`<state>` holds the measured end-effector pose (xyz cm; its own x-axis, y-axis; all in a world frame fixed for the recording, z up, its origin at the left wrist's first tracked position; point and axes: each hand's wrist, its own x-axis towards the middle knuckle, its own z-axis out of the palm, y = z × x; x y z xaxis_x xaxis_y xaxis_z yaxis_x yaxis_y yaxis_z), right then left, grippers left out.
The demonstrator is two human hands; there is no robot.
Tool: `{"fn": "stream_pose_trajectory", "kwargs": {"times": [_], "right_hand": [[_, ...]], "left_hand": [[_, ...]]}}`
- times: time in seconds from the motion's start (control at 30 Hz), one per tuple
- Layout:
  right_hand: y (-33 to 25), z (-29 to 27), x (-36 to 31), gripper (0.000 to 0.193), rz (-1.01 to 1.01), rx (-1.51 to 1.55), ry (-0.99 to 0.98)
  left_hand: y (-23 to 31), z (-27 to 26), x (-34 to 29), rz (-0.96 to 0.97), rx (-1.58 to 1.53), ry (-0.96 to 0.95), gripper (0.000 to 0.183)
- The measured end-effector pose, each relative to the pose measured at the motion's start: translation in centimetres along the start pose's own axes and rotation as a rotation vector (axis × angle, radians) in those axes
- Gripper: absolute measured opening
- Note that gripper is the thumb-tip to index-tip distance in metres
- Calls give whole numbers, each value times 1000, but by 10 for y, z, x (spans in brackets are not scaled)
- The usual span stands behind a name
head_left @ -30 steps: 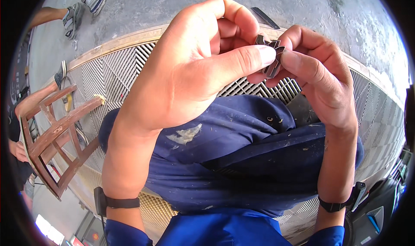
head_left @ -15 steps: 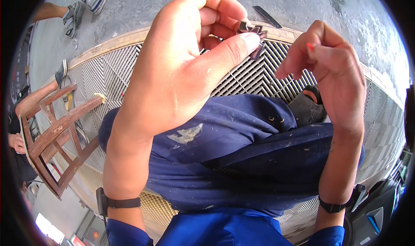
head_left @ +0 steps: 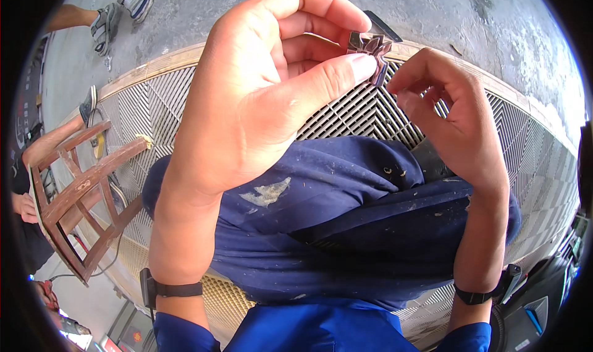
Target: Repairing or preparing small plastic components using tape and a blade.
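Out in front of my lap, my left hand point(head_left: 241, 111) pinches a small shiny chrome piece with pointed lobes, like a metal emblem point(head_left: 373, 48), between thumb and fingers. The thumb covers part of it. Close by on the right, my right hand point(head_left: 460, 120) has its thumb and index finger brought together, just beside the emblem's lower right edge. Whatever sits between those fingertips, if anything, is too small to make out. Stained dark blue trousers point(head_left: 346, 210) cover my folded legs below both hands.
Slatted grating point(head_left: 346, 114) with a wooden border point(head_left: 167, 60) lies under me. Beyond it, a dark flat strip point(head_left: 384, 27) rests on concrete. At left stand a brown wooden stool frame point(head_left: 89, 185) and another person's hand point(head_left: 26, 208); sandalled feet point(head_left: 137, 0) show farther off.
My right hand has moved left and closer to the emblem. The small red bit at its fingertips no longer shows. My left hand has shifted slightly, turning more of the emblem into view.
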<state>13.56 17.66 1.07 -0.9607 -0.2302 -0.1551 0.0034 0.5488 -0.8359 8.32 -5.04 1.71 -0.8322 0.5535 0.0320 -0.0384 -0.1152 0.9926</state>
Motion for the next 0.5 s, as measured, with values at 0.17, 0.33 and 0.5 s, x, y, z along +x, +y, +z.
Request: {"fn": "stream_pose_trajectory", "kwargs": {"times": [0.17,0.33,0.5], "right_hand": [[8,6,0,9,-21,189,71],[-6,7,0,14,49,229,-32],[-9,8,-1,11,134,239,-20]], "left_hand": [[11,0,3,-99,106,-11,25],[0,-12,1,-53,33,-11,28],[17,-2,-2,-53,17,32,28]]}}
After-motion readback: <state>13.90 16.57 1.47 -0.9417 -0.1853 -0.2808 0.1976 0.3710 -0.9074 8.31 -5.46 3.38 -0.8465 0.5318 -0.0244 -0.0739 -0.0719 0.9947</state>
